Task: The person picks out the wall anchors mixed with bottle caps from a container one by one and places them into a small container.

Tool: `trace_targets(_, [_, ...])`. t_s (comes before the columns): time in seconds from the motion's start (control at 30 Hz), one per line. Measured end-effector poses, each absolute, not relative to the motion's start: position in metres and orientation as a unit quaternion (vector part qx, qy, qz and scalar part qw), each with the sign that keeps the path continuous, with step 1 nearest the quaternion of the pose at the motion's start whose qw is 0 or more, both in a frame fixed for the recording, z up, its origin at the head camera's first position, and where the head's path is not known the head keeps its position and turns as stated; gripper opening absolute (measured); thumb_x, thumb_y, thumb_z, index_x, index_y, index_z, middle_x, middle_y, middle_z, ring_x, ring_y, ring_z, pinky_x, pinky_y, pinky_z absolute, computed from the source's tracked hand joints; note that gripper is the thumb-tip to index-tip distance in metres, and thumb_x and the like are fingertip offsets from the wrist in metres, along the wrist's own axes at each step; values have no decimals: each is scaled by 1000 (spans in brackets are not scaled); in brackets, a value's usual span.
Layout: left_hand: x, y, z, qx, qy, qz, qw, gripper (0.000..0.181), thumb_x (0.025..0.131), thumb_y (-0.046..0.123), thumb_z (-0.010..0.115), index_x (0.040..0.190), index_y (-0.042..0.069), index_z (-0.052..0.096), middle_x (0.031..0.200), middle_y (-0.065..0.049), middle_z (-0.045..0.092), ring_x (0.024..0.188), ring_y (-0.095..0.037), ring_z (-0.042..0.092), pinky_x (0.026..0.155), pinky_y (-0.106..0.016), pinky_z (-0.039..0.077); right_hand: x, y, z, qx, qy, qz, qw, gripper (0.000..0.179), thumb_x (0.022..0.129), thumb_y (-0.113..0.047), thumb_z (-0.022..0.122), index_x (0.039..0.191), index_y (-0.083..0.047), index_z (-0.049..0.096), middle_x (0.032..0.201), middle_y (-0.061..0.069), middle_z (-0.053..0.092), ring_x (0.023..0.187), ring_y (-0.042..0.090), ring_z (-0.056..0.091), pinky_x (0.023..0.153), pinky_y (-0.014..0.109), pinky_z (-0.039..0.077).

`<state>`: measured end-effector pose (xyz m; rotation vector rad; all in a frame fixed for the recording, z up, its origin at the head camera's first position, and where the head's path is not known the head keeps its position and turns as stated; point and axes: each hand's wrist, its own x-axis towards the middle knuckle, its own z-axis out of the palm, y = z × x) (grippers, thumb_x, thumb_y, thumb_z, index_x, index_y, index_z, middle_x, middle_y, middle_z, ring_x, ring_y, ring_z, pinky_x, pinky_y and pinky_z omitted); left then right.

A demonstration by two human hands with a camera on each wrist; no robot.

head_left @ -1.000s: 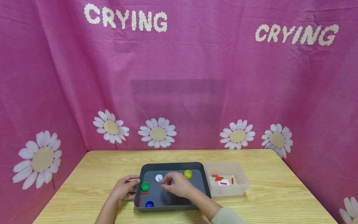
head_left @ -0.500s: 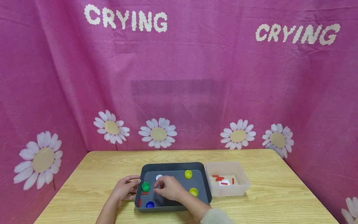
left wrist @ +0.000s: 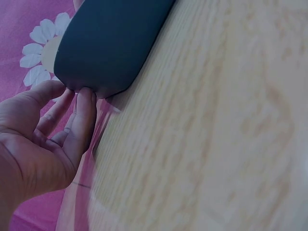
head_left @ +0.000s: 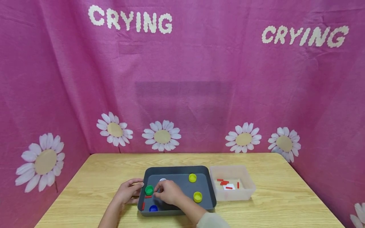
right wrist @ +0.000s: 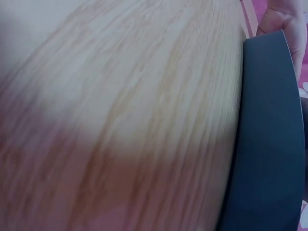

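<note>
My left hand (head_left: 128,191) holds the left end of a dark grey tray (head_left: 176,170). In the left wrist view its thumb is at the tray's rim and its fingers (left wrist: 84,113) press the outer wall. Inside the tray, my right hand (head_left: 169,192) has thumb and forefinger brought close together, right beside a green bottle cap (head_left: 149,190). Whether anything small is between those fingertips cannot be made out. A white cap (head_left: 163,179) is partly hidden behind this hand. Two short red sticks (head_left: 143,205) lie near the green cap, and a blue cap (head_left: 153,208) sits at the front.
Two yellow caps (head_left: 192,178) are in the tray's right part. A translucent plastic bin (head_left: 246,191) stands against the tray's right side, with several red sticks (head_left: 224,182) and a white paper piece inside. Pink curtain (head_left: 182,95) surrounds the wooden table (head_left: 271,177).
My right hand has moved left and slightly toward the front, from beside the white cap to the green cap, uncovering the front yellow cap. The left hand keeps its place on the tray.
</note>
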<state>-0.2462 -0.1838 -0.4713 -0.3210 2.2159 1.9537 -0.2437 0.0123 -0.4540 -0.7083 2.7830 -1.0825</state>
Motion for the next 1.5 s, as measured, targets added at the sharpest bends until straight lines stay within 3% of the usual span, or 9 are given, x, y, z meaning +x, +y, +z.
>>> trace_targets(1.03, [-246, -183, -471, -110, 741, 656, 87, 39, 88, 20, 63, 122, 3, 57, 85, -4, 67, 69, -15, 65, 59, -35, 56, -245, -7, -463, -226, 930, -289, 32, 7, 79, -22, 73, 83, -16, 71, 68, -8, 64, 60, 1, 50, 56, 19, 39])
trace_targets(1.5, [-247, -184, -470, -116, 745, 651, 85, 38, 88, 20, 63, 123, 3, 57, 91, -8, 65, 70, -16, 66, 60, -36, 57, -244, -12, -462, -237, 940, -242, 26, 7, 80, -25, 72, 80, -18, 71, 70, -10, 63, 63, 2, 50, 59, 21, 42])
